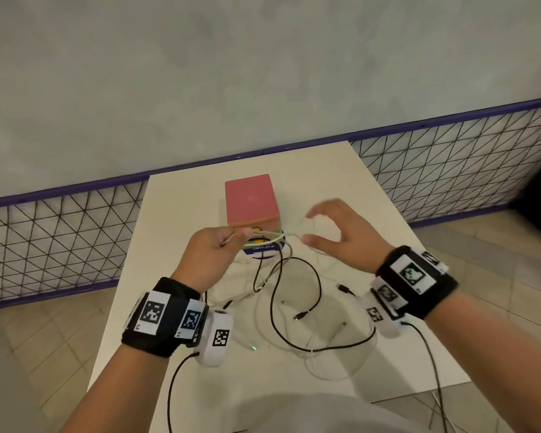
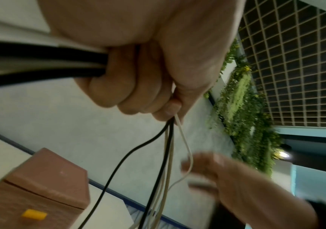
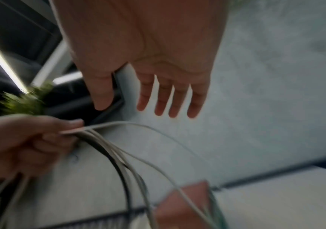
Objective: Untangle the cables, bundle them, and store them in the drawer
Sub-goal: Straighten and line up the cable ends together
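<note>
A bunch of black and white cables [image 1: 264, 237] is raised above the white table [image 1: 175, 214], gripped in the left hand [image 1: 211, 253], whose fingers [image 2: 131, 96] are curled tightly round the strands. From that fist the cables droop in loops to the tabletop, where loose black and white lengths and their plugs lie tangled near the table's front edge. The right hand [image 1: 341, 234] hovers just beside the bunch, fingers [image 3: 164, 99] spread and relaxed, holding nothing; a thin white strand arcs close to its fingertips. Just behind the hands stands a pink drawer box [image 1: 251, 200] with a yellow knob [image 2: 33, 214], resting on the table.
</note>
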### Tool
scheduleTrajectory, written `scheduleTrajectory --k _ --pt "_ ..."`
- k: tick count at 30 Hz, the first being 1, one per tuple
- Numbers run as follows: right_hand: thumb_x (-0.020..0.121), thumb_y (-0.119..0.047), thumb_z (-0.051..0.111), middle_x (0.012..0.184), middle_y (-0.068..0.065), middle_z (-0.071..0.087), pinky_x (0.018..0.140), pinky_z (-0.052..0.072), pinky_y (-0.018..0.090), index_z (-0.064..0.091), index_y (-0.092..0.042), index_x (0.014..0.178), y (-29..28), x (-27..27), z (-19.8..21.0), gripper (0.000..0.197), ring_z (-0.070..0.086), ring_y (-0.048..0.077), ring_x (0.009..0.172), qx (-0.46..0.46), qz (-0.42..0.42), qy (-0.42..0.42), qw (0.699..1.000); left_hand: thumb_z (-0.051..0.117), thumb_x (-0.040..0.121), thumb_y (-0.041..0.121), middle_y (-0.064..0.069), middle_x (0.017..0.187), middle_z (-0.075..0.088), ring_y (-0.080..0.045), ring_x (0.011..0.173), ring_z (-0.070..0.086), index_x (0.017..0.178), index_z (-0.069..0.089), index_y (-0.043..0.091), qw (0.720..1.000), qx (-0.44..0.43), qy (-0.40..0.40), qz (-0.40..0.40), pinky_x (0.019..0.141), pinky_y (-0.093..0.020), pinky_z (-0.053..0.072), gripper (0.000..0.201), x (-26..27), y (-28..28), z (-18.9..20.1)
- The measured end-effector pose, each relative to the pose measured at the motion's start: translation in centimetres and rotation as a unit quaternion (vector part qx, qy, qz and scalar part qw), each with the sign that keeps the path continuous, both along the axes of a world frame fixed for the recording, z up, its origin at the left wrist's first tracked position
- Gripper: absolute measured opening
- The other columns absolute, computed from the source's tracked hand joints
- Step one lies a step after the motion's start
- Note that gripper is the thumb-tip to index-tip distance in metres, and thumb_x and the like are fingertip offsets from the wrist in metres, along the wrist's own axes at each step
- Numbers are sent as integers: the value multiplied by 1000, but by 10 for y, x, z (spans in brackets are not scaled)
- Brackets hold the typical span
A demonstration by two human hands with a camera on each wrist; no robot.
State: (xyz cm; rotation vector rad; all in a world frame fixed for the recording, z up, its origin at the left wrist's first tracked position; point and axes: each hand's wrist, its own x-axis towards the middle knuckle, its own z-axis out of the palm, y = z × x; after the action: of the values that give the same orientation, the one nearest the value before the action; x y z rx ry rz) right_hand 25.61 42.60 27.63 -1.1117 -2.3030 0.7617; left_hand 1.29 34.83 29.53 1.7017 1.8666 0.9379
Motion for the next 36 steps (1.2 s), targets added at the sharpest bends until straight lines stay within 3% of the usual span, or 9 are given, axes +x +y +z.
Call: scheduleTrajectory --k 3,5,8,11,17,21,30,32,36 --pt "88 -46 57 113 -8 61 93 42 20 51 -26 124 -7 -42 37 41 56 5 107 -61 92 60 992 55 95 26 8 42 28 -8 42 28 50 36 21 998 19 0 -64 46 -20 19 49 19 -1 8" --pt "94 -46 47 78 -9 63 77 48 24 65 -23 97 -9 -59 41 29 60 11 76 -215 147 77 963 53 97 21 12 39 39 -3 42 37 51 48 25 996 36 -10 -86 47 -15 24 45 25 -1 15" --pt "93 -51 44 46 -7 39 45 32 22 55 -15 64 -2 -55 28 48 32 14 44 -324 130 113 930 55 95 28 9 41 37 -5 43 36 50 45 19 996 73 -22 -46 47 -15 25 47 15 -2 27" --pt "91 -47 51 51 -2 24 45 17 22 40 -18 57 10 -35 9 46 17 13 45 -372 95 165 909 53 94 32 6 49 27 -10 45 27 53 35 10 996 86 -17 -4 47 -18 22 51 -1 -3 28" --pt "81 -42 70 44 -5 31 48 28 25 37 -18 52 40 29 -52 50 31 16 44 -246 -102 23 964 58 90 43 -6 57 28 -11 46 24 70 60 -2 980 100 -111 130 48 -25 22 49 -46 -12 32" --pt "89 -45 57 62 8 54 64 43 32 57 -7 66 50 77 -91 44 54 27 63 -181 -193 -145 953 56 91 44 0 52 38 -10 45 32 77 58 2 961 122 -171 178 47 -22 27 44 -70 -23 45" --pt "97 -24 46 60 7 47 56 28 31 44 -15 60 48 74 -105 38 49 29 71 -132 -299 -81 942 55 93 41 3 48 25 -12 42 20 70 49 -7 963 120 -186 154 50 -29 20 54 -55 -5 29" --pt "94 -33 52 74 10 55 62 37 32 49 -12 78 49 68 -99 26 55 32 81 -143 -274 -72 948 55 93 42 -2 51 24 -15 44 19 66 46 -5 965 118 -176 157 50 -29 19 54 -53 -2 25" --pt "56 -71 72 145 11 32 106 33 53 10 -35 145 38 43 -76 114 33 32 133 -117 -139 -226 957 55 93 41 -7 53 27 -17 48 21 57 37 2 981 99 -109 124 50 -28 21 56 -41 -1 16"
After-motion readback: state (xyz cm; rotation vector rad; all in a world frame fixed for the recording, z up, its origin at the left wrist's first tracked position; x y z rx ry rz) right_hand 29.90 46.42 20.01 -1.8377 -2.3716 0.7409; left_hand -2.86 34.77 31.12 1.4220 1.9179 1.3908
